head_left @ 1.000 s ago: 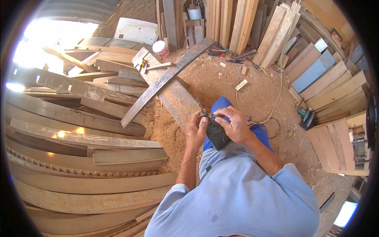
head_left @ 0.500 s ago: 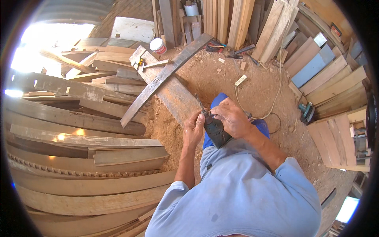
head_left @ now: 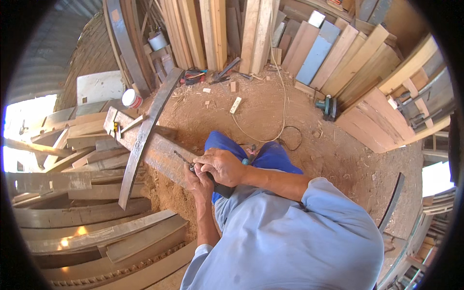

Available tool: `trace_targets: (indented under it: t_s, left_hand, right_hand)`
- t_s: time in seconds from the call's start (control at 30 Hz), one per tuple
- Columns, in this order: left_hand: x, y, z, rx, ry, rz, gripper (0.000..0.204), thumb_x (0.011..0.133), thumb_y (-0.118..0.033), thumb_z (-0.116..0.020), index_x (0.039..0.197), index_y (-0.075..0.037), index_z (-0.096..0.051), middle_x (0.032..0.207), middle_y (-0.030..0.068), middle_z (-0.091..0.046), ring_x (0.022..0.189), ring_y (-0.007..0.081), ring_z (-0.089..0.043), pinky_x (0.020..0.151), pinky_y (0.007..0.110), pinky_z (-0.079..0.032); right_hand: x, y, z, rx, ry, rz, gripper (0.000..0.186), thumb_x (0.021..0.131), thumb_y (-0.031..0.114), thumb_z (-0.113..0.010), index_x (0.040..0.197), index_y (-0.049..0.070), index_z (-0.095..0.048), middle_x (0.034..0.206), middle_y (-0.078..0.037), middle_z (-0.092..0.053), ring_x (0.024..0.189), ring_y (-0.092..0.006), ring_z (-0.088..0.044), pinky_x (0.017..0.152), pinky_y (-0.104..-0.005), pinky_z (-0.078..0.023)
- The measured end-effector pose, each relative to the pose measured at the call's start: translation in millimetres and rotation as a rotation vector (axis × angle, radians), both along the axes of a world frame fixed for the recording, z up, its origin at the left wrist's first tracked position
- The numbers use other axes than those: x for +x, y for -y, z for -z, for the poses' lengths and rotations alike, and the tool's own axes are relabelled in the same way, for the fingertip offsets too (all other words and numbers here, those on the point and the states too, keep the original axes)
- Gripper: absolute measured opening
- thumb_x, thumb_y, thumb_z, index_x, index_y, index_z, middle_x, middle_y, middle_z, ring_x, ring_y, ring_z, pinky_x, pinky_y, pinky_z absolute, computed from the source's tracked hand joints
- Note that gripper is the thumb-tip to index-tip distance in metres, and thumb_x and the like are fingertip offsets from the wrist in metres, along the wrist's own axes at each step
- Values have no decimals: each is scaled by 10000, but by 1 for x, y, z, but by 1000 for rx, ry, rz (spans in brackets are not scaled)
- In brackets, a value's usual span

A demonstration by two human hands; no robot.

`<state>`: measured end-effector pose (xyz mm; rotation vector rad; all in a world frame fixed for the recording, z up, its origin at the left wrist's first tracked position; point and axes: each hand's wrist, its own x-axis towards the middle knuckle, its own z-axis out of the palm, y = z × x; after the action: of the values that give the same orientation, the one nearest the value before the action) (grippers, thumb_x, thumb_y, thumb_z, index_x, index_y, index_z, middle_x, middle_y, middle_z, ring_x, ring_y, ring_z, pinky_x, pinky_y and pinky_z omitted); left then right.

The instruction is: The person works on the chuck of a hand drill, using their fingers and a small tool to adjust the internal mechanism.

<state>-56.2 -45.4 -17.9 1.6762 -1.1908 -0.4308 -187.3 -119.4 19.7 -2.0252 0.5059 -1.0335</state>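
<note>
Over my lap is a dark power drill [head_left: 224,190], its long bit [head_left: 181,156] pointing up and left toward the plank. My left hand [head_left: 198,183] is closed round the drill near its front end. Across the top of the drill lies my right hand [head_left: 223,166], fingers curled in by the chuck; whether they pinch some small piece as well is hidden. Just beyond the bit, a wide plank [head_left: 166,162] slopes away, with a long dark board [head_left: 150,128] crossing it. A yellow-and-black tool [head_left: 115,126] and a hammer-like wooden handle [head_left: 134,123] rest on the plank's far part.
Stacked boards [head_left: 87,212] fill the left side. A white bucket [head_left: 131,98] stands past the plank. A power strip [head_left: 236,105] and its cord [head_left: 284,96] lie on the dusty floor. At right is a green power tool [head_left: 327,107]; upright boards [head_left: 314,58] line the back.
The view has swung right, so the scene sits further left. My right hand has gone from a raised pinch beside the chuck to lying over the drill's front.
</note>
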Motion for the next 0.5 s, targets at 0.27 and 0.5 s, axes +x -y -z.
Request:
trace_targets:
  t_s: [0.27, 0.5]
  left_hand:
    - [-13, -4, -15, -88, 47, 18, 352, 1053, -329, -479, 993, 15, -513, 765, 138, -562, 664, 227, -565, 601, 367, -449]
    - [-6, -6, -6, -57, 61, 11, 366, 1049, -337, -486, 954, 16, -503, 750, 152, -536, 658, 254, -528, 598, 392, -437]
  right_hand:
    - [4, -13, 10, -13, 140, 87, 170, 926, 99, -601, 1043, 1, -676, 870, -121, -674, 811, -318, -607, 757, -410, -508]
    - [7, -15, 7, 69, 137, 110, 183, 918, 71, -596, 1073, 3, -664, 828, -102, -669, 804, -311, -617, 747, -411, -506]
